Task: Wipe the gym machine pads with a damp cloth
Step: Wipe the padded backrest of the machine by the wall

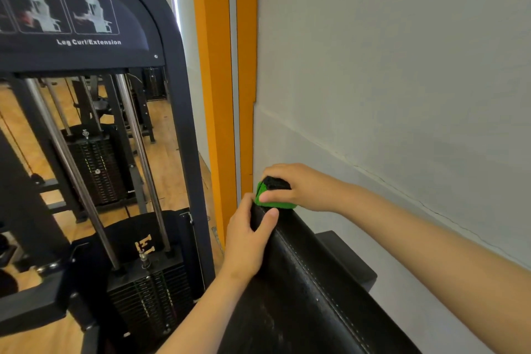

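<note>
Pressing a green-and-black cloth [273,194] on the black backrest pad [301,282], the right grip [290,187] clamps it; just below, the left grip [248,238] clasps the pad's edge.

The black machine pad [301,282] carries a green and black cloth [273,192] at its far top end, beside the wall.

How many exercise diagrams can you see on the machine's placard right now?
2 whole: one diagram left of centre on the placard, another to its right. A third seems cut off at the frame's left edge.
</note>
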Demonstrator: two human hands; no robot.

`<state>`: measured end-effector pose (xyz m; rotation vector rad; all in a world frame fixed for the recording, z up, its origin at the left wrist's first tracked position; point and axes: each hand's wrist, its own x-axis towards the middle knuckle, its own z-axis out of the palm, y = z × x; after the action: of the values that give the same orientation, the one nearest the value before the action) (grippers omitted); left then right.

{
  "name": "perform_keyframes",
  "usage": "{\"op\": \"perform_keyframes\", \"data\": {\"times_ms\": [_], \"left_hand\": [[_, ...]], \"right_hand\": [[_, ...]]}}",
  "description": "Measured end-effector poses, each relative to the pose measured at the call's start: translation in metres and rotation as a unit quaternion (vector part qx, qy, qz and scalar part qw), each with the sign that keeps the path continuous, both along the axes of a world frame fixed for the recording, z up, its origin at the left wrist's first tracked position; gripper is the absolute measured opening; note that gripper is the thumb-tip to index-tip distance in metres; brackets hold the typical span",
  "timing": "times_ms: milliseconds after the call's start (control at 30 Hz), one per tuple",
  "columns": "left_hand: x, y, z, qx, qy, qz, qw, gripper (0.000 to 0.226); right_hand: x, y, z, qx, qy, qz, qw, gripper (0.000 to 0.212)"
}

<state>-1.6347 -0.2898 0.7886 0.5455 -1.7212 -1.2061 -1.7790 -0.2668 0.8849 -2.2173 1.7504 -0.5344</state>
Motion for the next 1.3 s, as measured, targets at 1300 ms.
{"op": "perform_keyframes", "data": {"times_ms": [1300], "left_hand": [[0.017, -0.006, 0.003, -0.213, -0.153, 0.009, 0.965, 0.057]], "right_hand": [[0.035, 0.097, -0.001, -0.042, -0.025, -0.189, 0.981, 0.027]]}}
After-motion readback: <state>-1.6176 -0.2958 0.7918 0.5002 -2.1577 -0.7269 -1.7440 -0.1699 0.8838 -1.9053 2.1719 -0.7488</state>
